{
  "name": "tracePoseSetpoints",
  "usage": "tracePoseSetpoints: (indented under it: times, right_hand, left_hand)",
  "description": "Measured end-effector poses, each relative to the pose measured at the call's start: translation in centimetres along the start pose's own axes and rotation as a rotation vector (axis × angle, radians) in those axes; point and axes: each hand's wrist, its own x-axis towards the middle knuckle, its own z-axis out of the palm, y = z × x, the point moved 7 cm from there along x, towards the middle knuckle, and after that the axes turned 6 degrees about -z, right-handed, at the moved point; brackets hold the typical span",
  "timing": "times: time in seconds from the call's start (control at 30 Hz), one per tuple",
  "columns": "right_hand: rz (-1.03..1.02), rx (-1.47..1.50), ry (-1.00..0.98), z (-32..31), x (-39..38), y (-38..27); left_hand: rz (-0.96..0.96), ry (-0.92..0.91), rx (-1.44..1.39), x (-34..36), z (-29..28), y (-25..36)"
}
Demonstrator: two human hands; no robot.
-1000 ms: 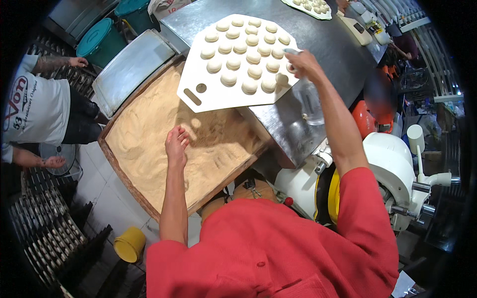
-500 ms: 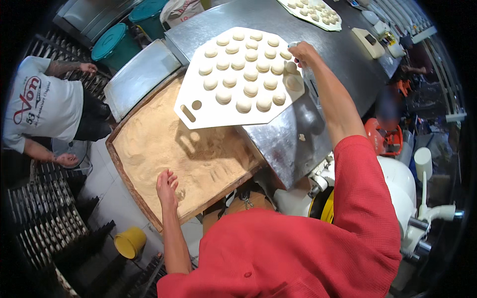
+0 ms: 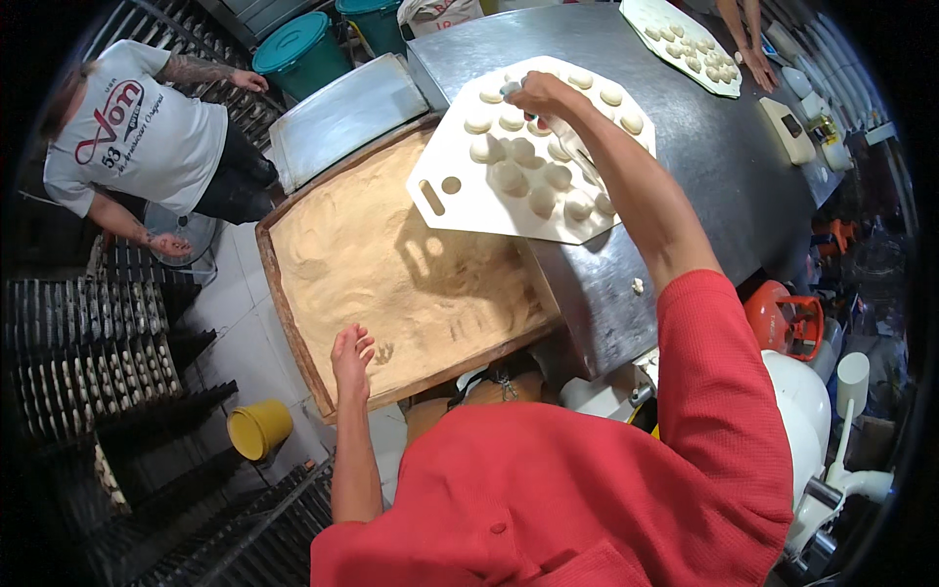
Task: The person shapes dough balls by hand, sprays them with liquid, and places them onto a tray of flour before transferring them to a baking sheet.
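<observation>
My right hand (image 3: 540, 96) grips a spray bottle, its pale nozzle pointing left and its clear body (image 3: 579, 152) partly hidden by my forearm. Beneath it is a white board (image 3: 469, 210) with a slot and a round hole at its near left corner. Round pale dough balls (image 3: 478, 124) cover the board in rows; my hand and arm hide some. My left hand (image 3: 352, 360) holds nothing, its fingers loosely apart, over the near left edge of a wooden-rimmed tray (image 3: 284, 313) of tan crumbs or flour.
The board overlaps a steel table (image 3: 704, 147). Another dough board (image 3: 675, 44) lies at the far right, near another person's hands (image 3: 755, 64). At left stands a person in a white shirt (image 3: 137, 127). Racks (image 3: 88, 362), a yellow bucket (image 3: 259, 428) and green bins (image 3: 293, 54) stand around.
My right hand has moved left with the spray bottle, from the board's right edge to over the dough balls. The view has shifted. Another person's hands have appeared at the far right.
</observation>
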Motion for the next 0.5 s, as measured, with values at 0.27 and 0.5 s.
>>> tracePoseSetpoints:
  times: [0.27, 0.5]
  right_hand:
    - [0.041, -0.123, -0.041, 1.8, -9.9, 7.0]
    - [0.132, 0.463, 1.389, -6.4, -25.5, 22.4]
  left_hand:
    - [0.002, -0.182, 0.012, 5.3, 1.0, -0.3]
    - [-0.030, -0.154, 0.090, 6.9, -2.5, -2.0]
